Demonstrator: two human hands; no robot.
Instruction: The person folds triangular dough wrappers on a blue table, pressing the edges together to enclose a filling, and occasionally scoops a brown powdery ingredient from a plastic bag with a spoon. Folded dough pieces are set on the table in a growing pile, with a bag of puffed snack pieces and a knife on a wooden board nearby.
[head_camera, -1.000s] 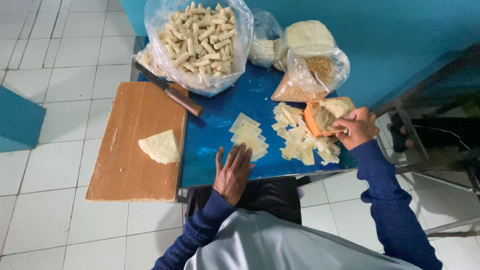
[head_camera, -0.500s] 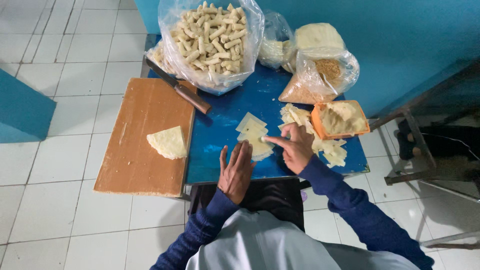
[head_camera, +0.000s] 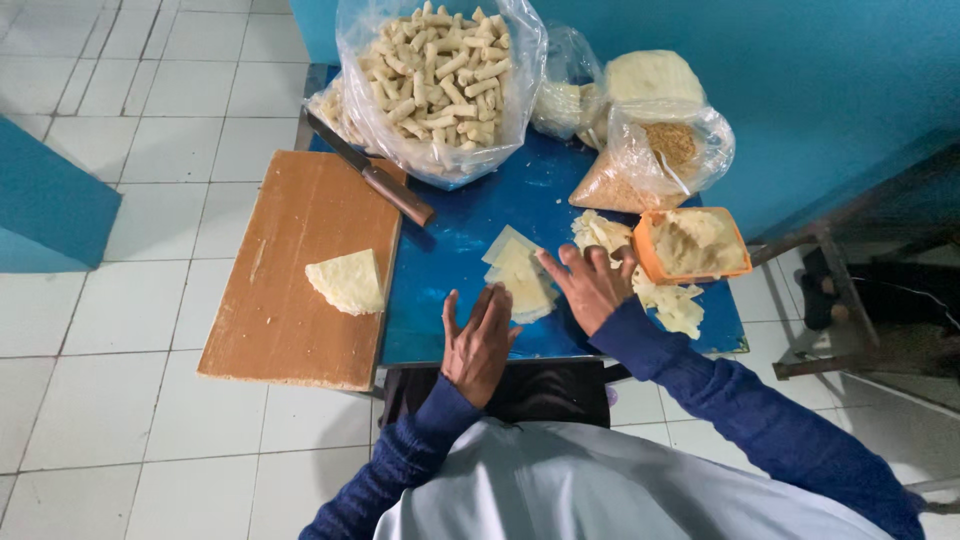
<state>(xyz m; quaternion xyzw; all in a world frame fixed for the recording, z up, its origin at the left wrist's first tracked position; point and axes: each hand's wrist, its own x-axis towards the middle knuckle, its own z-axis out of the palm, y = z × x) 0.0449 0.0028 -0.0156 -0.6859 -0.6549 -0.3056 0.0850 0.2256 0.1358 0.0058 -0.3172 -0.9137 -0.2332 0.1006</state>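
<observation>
Head view: we press our flat, open left hand (head_camera: 478, 343) and spread, empty right hand (head_camera: 590, 286) on one stack of pale wrappers (head_camera: 520, 277) lying on the blue table (head_camera: 450, 250), right of one cutting board (head_camera: 300, 265) bearing one wedge (head_camera: 347, 282) and one knife (head_camera: 372, 172).

Clear bag of rolled snacks (head_camera: 440, 80): top cut off by the upper edge. Knife (head_camera: 368, 172): blade tip hidden under that bag. Right hand (head_camera: 592, 288) covers part of the pale wrapper pile (head_camera: 668, 305); left hand (head_camera: 480, 345) hides the stack of triangular wrappers' (head_camera: 520, 272) near corner. Small bags behind (head_camera: 570, 100): contents unclear. Metal frame at right (head_camera: 860, 290) dark, cut off.
</observation>
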